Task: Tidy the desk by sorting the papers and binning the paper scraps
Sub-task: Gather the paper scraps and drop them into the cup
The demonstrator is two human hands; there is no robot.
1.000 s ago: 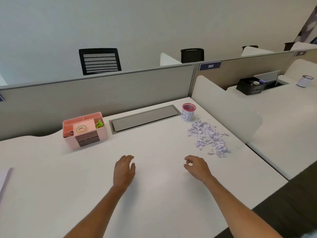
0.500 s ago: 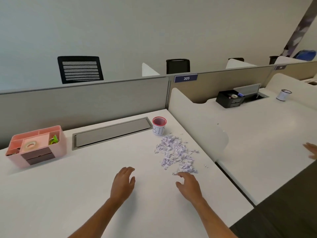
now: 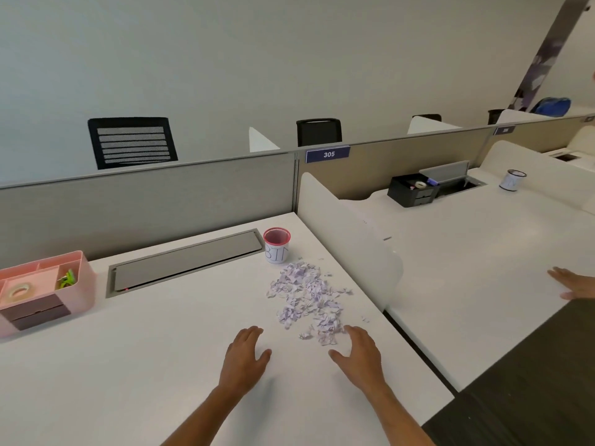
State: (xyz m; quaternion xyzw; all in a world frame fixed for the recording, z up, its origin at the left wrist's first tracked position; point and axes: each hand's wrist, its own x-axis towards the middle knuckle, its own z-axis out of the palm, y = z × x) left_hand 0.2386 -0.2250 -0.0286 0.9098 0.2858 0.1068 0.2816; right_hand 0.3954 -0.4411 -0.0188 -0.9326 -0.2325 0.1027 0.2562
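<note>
- Paper scraps (image 3: 307,294): a loose pile of small lilac-and-white bits lay spread on the white tabletop (image 3: 161,365), toward its right edge.
- Bin (image 3: 277,245): a small cup with a pink rim, lettered "BIN", stood upright just beyond the far end of the pile, beside it rather than in it.
- Right hand (image 3: 360,355): fingers straight and spread, holding nothing; fingertips at the near edge of the pile, whether touching the scraps I could not tell.
- Left hand (image 3: 244,358): flat, palm down, fingers relaxed and empty, just left of the pile.
- Grey cable hatch (image 3: 186,262): shut, set into the tabletop left of the bin.
- Pink organiser (image 3: 42,291): at the far left, holding a tape roll and green clips.
- Another person's hand (image 3: 576,284): lay on the neighbouring desk at the right edge of view.
</note>
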